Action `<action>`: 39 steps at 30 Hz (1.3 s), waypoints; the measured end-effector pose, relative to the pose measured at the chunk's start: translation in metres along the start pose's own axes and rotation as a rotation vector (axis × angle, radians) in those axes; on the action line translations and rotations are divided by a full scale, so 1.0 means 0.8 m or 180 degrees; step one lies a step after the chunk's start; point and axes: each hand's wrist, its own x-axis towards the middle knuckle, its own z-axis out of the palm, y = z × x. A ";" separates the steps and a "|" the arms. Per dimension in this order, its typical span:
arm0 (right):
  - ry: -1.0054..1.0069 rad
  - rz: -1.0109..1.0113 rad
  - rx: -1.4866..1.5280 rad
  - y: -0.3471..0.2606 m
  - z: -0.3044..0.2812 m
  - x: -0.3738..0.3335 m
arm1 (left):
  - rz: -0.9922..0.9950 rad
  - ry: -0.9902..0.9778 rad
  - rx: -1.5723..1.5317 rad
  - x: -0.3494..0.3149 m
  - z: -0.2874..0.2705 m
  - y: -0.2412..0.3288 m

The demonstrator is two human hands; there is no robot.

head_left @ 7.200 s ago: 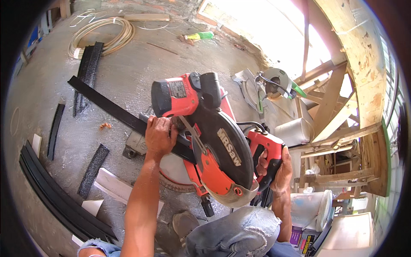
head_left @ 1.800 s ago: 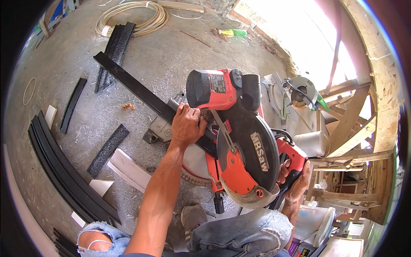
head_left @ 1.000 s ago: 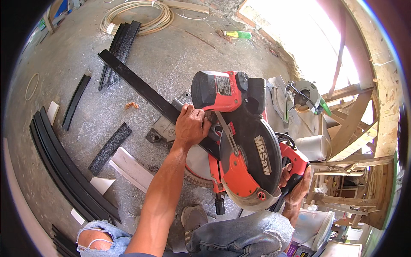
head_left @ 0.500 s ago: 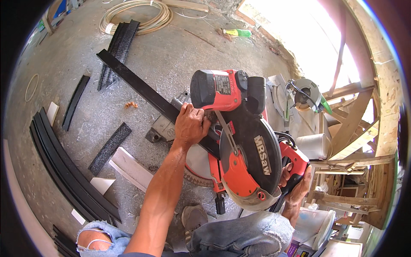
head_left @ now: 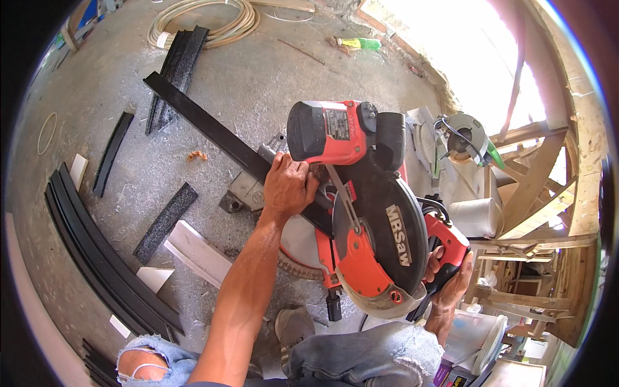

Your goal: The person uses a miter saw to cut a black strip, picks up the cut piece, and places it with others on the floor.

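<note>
While the left hand [head_left: 290, 185] curls its fingers over the long black strip [head_left: 205, 128], apparently steadying it on the mitre saw [head_left: 373, 193], the right hand [head_left: 449, 287] wraps its fingers round the saw's handle [head_left: 453, 243], presumably for control. Pale specks [head_left: 209, 187] and short black pieces [head_left: 166, 222] litter the concrete floor [head_left: 277, 77] near a bright opening [head_left: 445, 39].

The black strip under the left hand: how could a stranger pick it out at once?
Find the big red saw in the middle. From it, a black strip runs toward the upper left, under the left hand. Unlike the black pieces on the floor, it reaches the saw.
</note>
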 end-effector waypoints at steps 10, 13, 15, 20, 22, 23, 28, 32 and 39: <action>0.0072 -0.0013 -0.0096 -0.004 0.011 -0.001 | -0.0027 0.0043 -0.0034 0.001 0.000 0.000; 0.0054 -0.0056 -0.0123 -0.002 0.007 -0.001 | -0.0033 0.0034 -0.0030 0.000 0.002 0.000; 0.0074 -0.0071 -0.0118 -0.003 0.009 -0.001 | -0.0014 0.0096 -0.0035 0.001 0.005 0.000; 0.0059 -0.0046 -0.0018 0.001 0.006 0.000 | -0.0017 0.0257 -0.0048 0.001 0.003 0.001; -0.0025 -0.0109 -0.0109 0.000 0.006 0.000 | -0.0027 0.0264 -0.0049 0.002 0.001 0.003; -0.0026 -0.0110 -0.0108 -0.002 0.006 0.000 | -0.0033 0.0272 -0.0053 0.002 0.001 0.004; -0.0001 -0.0054 -0.0107 -0.003 0.007 0.000 | -0.0098 0.0026 -0.0047 0.000 0.001 0.001; -0.0012 -0.0046 -0.0007 0.000 0.007 0.000 | -0.0014 0.0145 -0.0086 0.000 0.000 0.000; 0.0056 -0.0111 -0.0093 0.003 0.005 -0.003 | -0.0025 0.0218 -0.0075 0.001 0.007 0.000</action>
